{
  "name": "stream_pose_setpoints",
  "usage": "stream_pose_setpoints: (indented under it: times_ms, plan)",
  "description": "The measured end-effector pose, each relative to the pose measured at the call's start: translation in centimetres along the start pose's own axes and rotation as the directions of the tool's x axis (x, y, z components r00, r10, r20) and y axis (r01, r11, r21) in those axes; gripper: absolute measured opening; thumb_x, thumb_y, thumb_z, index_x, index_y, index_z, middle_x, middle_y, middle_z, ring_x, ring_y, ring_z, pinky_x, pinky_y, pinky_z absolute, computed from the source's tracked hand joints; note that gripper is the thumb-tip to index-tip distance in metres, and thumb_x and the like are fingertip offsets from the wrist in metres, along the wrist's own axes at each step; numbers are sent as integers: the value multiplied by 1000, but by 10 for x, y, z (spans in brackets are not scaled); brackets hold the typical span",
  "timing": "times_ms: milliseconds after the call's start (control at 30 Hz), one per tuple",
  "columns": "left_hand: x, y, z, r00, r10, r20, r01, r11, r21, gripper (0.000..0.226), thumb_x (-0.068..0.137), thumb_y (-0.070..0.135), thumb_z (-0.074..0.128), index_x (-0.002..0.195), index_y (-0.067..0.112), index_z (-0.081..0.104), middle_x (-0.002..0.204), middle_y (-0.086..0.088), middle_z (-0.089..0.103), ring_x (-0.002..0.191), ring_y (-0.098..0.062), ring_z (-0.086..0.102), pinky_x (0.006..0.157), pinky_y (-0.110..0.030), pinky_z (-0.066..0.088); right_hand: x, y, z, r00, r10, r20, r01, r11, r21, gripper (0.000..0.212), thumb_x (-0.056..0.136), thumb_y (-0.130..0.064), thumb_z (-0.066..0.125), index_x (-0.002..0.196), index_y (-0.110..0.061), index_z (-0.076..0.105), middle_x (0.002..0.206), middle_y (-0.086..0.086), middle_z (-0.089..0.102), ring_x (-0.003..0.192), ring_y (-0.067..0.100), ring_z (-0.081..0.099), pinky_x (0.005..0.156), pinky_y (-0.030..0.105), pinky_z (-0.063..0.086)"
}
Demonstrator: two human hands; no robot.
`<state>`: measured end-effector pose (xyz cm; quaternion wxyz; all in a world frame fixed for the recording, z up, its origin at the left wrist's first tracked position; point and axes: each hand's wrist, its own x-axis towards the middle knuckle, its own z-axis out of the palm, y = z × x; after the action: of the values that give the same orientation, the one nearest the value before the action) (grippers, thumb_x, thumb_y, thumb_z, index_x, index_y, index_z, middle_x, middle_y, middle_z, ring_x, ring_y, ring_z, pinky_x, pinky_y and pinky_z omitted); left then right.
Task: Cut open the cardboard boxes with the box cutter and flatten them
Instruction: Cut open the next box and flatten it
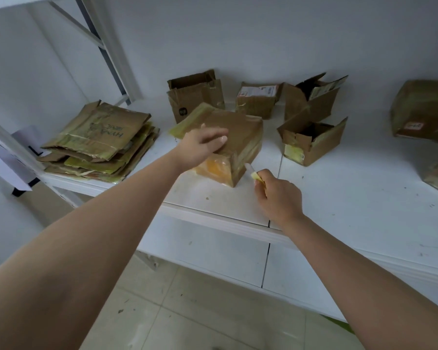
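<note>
A taped brown cardboard box (240,137) lies tilted on the white shelf (352,198), its yellowish end facing me. My left hand (200,145) rests on the box's top near the left edge, fingers spread over it. My right hand (278,195) grips a yellow box cutter (255,174) just right of the box's near corner. The pale blade points up and left toward the box's right side, close to its lower edge.
A stack of flattened boxes (99,145) lies at the shelf's left end. Open boxes stand behind (195,97) and to the right (314,140); closed ones at back (258,98) and far right (422,109). The shelf's front edge runs below my hands.
</note>
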<state>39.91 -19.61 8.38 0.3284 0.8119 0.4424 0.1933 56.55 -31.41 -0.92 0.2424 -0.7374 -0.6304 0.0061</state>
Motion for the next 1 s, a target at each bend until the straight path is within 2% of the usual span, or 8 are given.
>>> stream_pose_setpoints:
  times_ms: [33,100,300,400,533,633,867,1000]
  plan:
    - [-2,-11,-2,998,23,64,-32,989,147,45,98,43,46,141,31,45,152,3,35,143,-14,17,116,-38,14,-2,-2,2,1000,-15,5,15,1000,5,26,99,-29,37,116,-15,51,75,5,64,68,28,59,55,28,30]
    - [-3,-23,-2,987,36,154,-87,936,341,48,99,46,41,145,37,34,159,4,16,148,-22,-2,118,-49,-3,-5,-6,5,999,-43,13,43,999,18,25,99,-29,38,115,-15,51,72,4,63,66,30,59,54,29,31]
    - [1,-12,17,996,44,78,-79,847,526,47,102,46,30,148,39,25,160,3,12,148,-27,-1,117,-52,1,-4,-12,9,1000,-27,-7,27,1000,-5,25,99,-27,37,115,-13,49,65,0,53,61,29,55,54,29,29]
    - [2,-8,24,998,39,43,-56,839,541,47,102,46,28,148,39,25,160,3,13,148,-28,1,117,-52,2,-4,-10,10,1000,-8,-15,7,1000,-29,26,100,-27,34,117,-13,47,66,-1,50,60,27,52,54,29,29]
    - [3,-6,26,999,31,42,-49,832,553,48,102,46,28,149,38,24,160,2,14,147,-29,1,116,-54,2,-6,-11,15,997,-4,-78,2,1000,-23,26,100,-25,36,115,-9,51,64,7,59,56,32,54,52,29,30]
    - [3,-5,27,998,35,46,-55,828,558,48,102,45,27,149,37,24,160,2,13,147,-30,1,116,-55,2,-7,-13,21,995,13,-103,-16,999,-29,29,100,-23,32,113,-7,52,57,4,51,48,30,45,49,27,26]
    - [6,-7,26,997,48,58,-73,819,569,49,102,45,26,150,35,24,160,1,14,147,-32,2,114,-58,3,-2,-13,26,996,45,74,-36,993,-115,23,100,-22,28,118,-12,38,54,-5,37,53,27,45,49,28,27]
    - [7,-9,29,999,46,19,-50,848,528,50,100,50,27,148,36,28,160,2,16,147,-30,1,114,-57,-2,-3,-13,22,990,43,137,-22,989,-148,19,99,-19,31,115,-13,38,60,-2,45,56,27,46,54,29,32]
